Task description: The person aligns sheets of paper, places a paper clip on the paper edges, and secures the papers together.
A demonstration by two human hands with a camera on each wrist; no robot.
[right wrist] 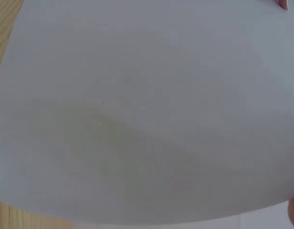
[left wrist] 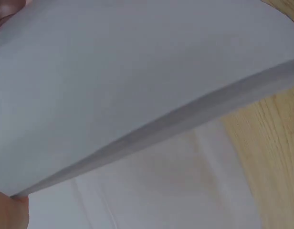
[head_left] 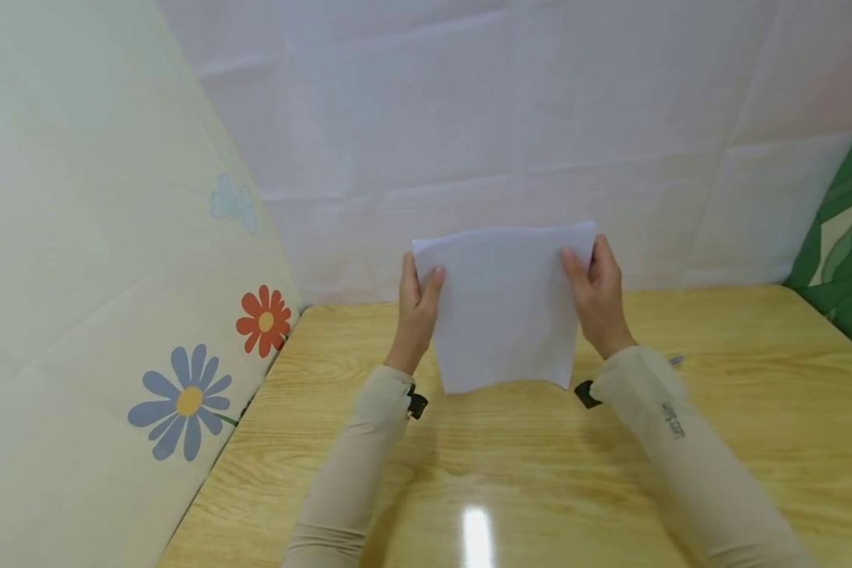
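A white sheet of paper (head_left: pixel 504 315) is held up above the table, its lower edge bowed. My left hand (head_left: pixel 417 312) pinches its left side near the top, thumb on the near face. On the opposite side my right hand (head_left: pixel 598 296) grips the upper right edge, thumb also in front. The left wrist view shows the paper (left wrist: pixel 137 71) with a narrow gap between layers along its edge, so it looks folded or stacked; which of these I cannot tell. In the right wrist view the paper (right wrist: pixel 137 119) fills most of the frame.
A wooden table (head_left: pixel 312 473) lies below. A small grey object (head_left: pixel 676 360), too small to identify, rests on it beyond the right forearm. A pale cloth backdrop (head_left: pixel 412 118) hangs behind, and a flower-printed panel (head_left: pixel 78 276) stands at the left.
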